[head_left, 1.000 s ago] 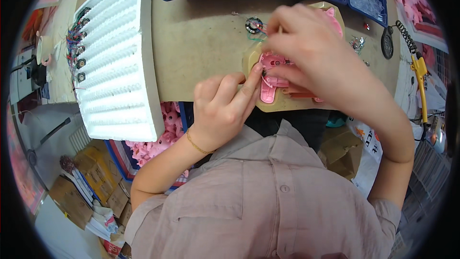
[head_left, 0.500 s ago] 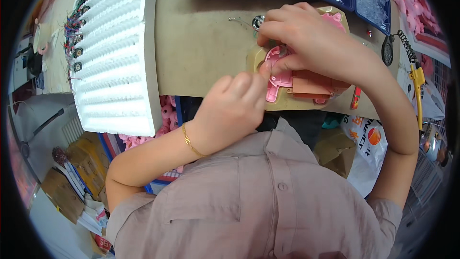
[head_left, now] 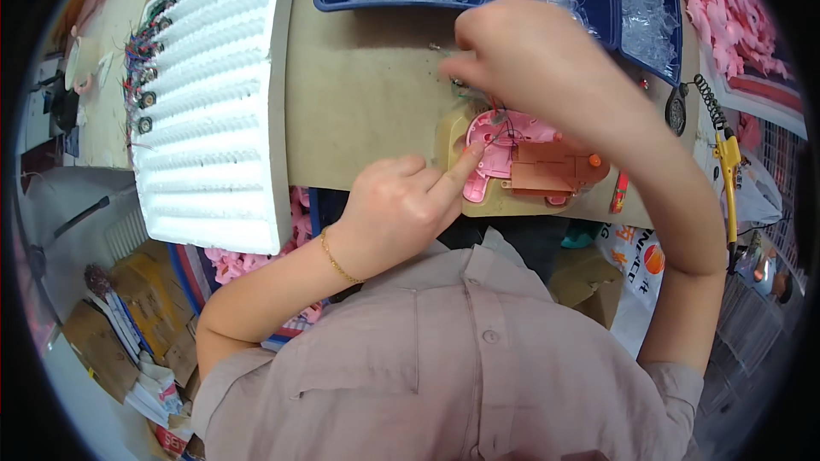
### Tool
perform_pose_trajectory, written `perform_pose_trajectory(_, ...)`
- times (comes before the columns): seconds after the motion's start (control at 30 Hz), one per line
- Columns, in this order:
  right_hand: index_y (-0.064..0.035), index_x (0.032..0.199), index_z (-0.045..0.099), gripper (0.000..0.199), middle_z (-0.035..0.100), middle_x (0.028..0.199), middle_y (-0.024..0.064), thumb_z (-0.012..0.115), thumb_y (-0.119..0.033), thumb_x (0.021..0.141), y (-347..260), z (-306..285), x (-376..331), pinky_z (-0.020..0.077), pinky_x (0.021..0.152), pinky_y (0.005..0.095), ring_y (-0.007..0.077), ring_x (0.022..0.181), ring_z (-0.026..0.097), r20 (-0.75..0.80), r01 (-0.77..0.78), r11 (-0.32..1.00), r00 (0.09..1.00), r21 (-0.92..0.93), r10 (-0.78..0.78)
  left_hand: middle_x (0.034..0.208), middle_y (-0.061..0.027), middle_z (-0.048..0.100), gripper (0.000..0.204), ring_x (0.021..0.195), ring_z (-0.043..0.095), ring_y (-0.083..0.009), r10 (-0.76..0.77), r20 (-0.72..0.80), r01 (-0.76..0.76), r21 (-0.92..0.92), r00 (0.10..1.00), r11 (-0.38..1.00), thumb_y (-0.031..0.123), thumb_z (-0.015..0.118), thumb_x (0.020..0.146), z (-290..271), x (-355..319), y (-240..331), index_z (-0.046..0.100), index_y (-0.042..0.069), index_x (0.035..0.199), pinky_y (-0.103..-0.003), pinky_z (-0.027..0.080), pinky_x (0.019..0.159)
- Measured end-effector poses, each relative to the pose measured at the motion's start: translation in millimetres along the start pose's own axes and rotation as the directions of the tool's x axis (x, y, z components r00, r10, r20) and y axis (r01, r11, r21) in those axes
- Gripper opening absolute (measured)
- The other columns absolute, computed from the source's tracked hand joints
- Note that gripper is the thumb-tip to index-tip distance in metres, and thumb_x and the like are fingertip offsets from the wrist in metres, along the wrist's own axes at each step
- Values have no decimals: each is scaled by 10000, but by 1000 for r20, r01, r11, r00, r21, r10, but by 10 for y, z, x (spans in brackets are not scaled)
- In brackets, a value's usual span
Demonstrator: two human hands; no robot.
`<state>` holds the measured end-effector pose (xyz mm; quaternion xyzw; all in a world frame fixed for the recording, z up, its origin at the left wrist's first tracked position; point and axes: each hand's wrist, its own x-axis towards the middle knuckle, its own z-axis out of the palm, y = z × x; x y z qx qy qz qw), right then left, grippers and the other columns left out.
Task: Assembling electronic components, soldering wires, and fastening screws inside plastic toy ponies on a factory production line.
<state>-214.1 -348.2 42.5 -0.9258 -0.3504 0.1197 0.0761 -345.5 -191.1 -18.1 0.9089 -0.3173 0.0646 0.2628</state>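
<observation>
A pink plastic shell lies in a tan holder at the table's front edge. Thin dark wires cross its inside, beside a brown plastic block. My left hand has its index finger stretched onto the shell's left part and its other fingers curled; its thumb is hidden. My right hand hovers beyond the shell, slightly blurred, with its fingers bent and their tips partly hidden. Under its thumb a small dark part with wires shows in part; whether I touch it is unclear.
Blue bins of clear plastic pieces line the back. At left stands a ridged white foam tray with small wired round parts along its edge. A red tool lies right of the holder. A yellow-handled tool hangs on a coiled cord.
My right hand has lifted off the shell and moved away toward the bins. My left index finger has straightened onto the shell. The whole view has shifted slightly.
</observation>
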Motion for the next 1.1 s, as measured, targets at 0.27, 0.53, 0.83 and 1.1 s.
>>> perform_pose_trajectory(0.27, 41, 836, 641, 190, 648, 716, 115, 679, -131, 768, 250, -159, -126, 519, 656, 332, 231, 670, 644, 102, -202, 860, 979, 469, 175, 724, -52, 534, 324, 702, 530, -217, -178, -83, 162, -172, 981, 972, 101, 677, 735, -117, 157, -10, 671, 86, 1058, -339, 438, 617)
perform_pose_trajectory(0.53, 12, 1034, 630, 285, 613, 1058, 106, 696, -74, 771, 129, -213, -951, 476, 831, 290, 165, 970, 593, -277, -39, 692, 899, 721, 340, 879, -110, 553, 169, 831, 505, -306, -277, -135, 254, -166, 951, 953, 142, 714, 711, 40, 852, 34, 615, 21, 777, -393, 426, 735)
perform_pose_trajectory(0.83, -16, 856, 602, 129, 587, 884, 90, 675, -77, 769, 381, -6, -1462, 457, 743, 333, 252, 868, 584, -76, -119, 763, 973, 635, 216, 855, -9, 606, 153, 790, 549, -46, -374, 331, 455, -832, 867, 319, 81, 633, 876, 49, 814, 6, 587, -33, 967, -203, 460, 698)
perform_pose_trajectory(1.1, -83, 812, 613, 172, 599, 898, 73, 755, -103, 717, -187, 388, -1767, 473, 768, 360, 250, 874, 608, -169, -50, 844, 972, 533, 164, 947, -37, 661, 304, 835, 592, -74, -392, 267, 428, -803, 880, 415, 100, 664, 862, 36, 796, 38, 614, -10, 1141, -218, 491, 758)
